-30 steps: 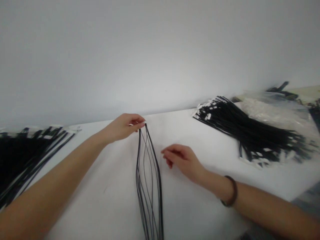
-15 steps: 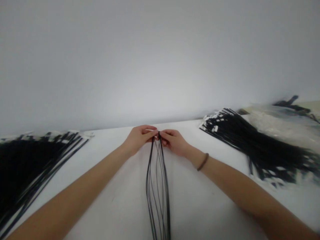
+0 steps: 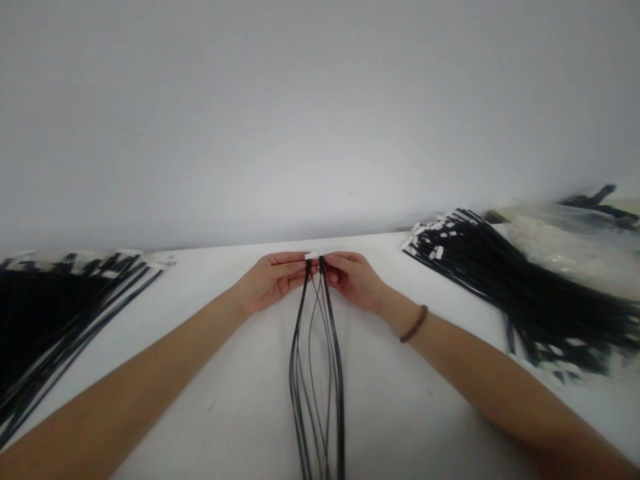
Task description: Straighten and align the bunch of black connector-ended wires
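Head view looks down on a small bunch of black wires lying lengthwise on the white table, its far end gathered at a little white tag. Both hands meet there: the left hand pinches the wire tips with its fingertips from one side, and the right hand, a dark band on its wrist, pinches them from the other. A heap of black wires lies well off left; another tagged pile sits right, beside clear plastic bags.

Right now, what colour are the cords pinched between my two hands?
Black cords, capped by a small white tag at the pinched end; the head view shows it.
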Tool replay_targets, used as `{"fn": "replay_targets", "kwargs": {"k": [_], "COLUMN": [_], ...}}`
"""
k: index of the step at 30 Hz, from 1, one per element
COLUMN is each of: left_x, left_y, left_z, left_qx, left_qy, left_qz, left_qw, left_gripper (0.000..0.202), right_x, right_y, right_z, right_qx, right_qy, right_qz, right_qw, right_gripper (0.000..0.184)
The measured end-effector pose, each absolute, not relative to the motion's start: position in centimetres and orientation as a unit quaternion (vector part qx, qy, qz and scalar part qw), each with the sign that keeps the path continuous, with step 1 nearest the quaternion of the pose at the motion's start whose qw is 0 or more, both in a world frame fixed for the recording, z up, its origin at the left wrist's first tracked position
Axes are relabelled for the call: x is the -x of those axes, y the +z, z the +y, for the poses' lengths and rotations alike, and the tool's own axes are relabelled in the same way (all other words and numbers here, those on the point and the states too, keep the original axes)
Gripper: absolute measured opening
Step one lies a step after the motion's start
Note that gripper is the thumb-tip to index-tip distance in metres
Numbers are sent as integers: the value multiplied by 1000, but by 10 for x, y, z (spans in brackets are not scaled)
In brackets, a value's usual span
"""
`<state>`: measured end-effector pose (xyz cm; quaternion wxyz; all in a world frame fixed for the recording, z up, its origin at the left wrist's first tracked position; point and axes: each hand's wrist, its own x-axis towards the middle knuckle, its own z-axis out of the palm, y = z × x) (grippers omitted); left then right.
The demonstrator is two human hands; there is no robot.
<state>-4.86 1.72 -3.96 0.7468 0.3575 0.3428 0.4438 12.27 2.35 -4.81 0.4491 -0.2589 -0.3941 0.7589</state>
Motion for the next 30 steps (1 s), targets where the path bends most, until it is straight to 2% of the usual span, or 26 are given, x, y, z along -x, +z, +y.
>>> {"fn": "replay_targets", "kwargs": {"k": [22,30], "left_x": [46,48], "left_y": [-34,-35], "left_z": [16,17], "left_qx": [-358,-377], "left_qy": [432,428], "left_qz": [354,361], "left_qw": [748,738], "left_gripper": [18,22], "right_x": [-122,-124], "right_y": [-48,-49], "right_z": [22,25], "right_qx": [260,241], "right_qy": [731,754], "right_qz": [-428,-402], "right_qw": [463,460], "right_gripper": [11,11]}}
